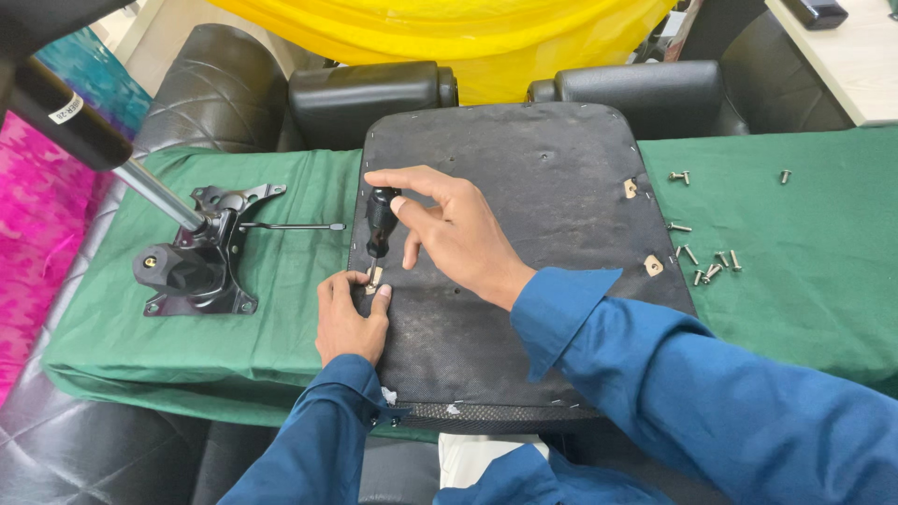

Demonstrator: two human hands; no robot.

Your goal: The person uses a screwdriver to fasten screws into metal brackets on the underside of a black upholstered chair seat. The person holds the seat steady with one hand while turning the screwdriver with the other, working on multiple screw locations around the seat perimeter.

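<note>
A black-handled screwdriver [380,223] is held upright in the right hand [456,231], its tip set at a small metal bracket [375,281] on the black fabric-covered underside of a chair seat [524,224]. The bracket is pinched by the left hand [350,321]. Loose silver screws [711,265] are scattered on the green cloth [804,252], and a black metal chair mechanism [198,257] is seen at the left.

We look down from one head camera, close above our hands, facing forward over the green-covered table [804,281] toward the armrests [369,98].
</note>
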